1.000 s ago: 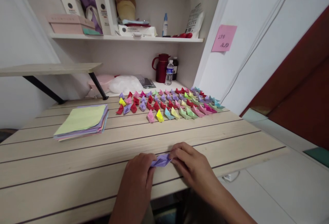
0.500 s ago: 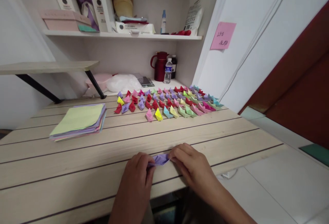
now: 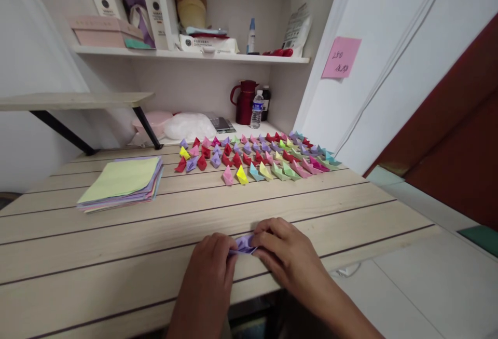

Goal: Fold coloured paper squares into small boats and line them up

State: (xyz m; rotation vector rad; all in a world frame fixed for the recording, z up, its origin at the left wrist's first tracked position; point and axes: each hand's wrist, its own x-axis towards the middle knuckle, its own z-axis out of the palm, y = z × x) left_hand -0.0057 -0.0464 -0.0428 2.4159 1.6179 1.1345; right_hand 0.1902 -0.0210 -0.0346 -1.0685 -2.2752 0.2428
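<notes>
Close to the desk's front edge, a small folded purple paper boat (image 3: 244, 244) is pinched between both hands. My left hand (image 3: 213, 261) grips its left end between thumb and fingers. At the opposite end my right hand (image 3: 282, 248) is closed on the paper, its fingers covering that tip. Creases show in the boat's middle, while both ends are hidden by the fingers. Farther back, several rows of small folded paper boats (image 3: 257, 172) in red, purple, pink, yellow, green and blue stand on the desk.
A stack of coloured paper squares (image 3: 122, 180), yellow on top, lies at the left of the wooden desk (image 3: 136, 245). Behind the boats stand a dark red jug (image 3: 245, 103) and a water bottle (image 3: 257, 109). A raised shelf (image 3: 78, 101) on black legs is at far left.
My right hand's fingers have shifted slightly left along the purple boat and cover more of its right end. The camera view has moved a little, shifting the whole scene slightly right.
</notes>
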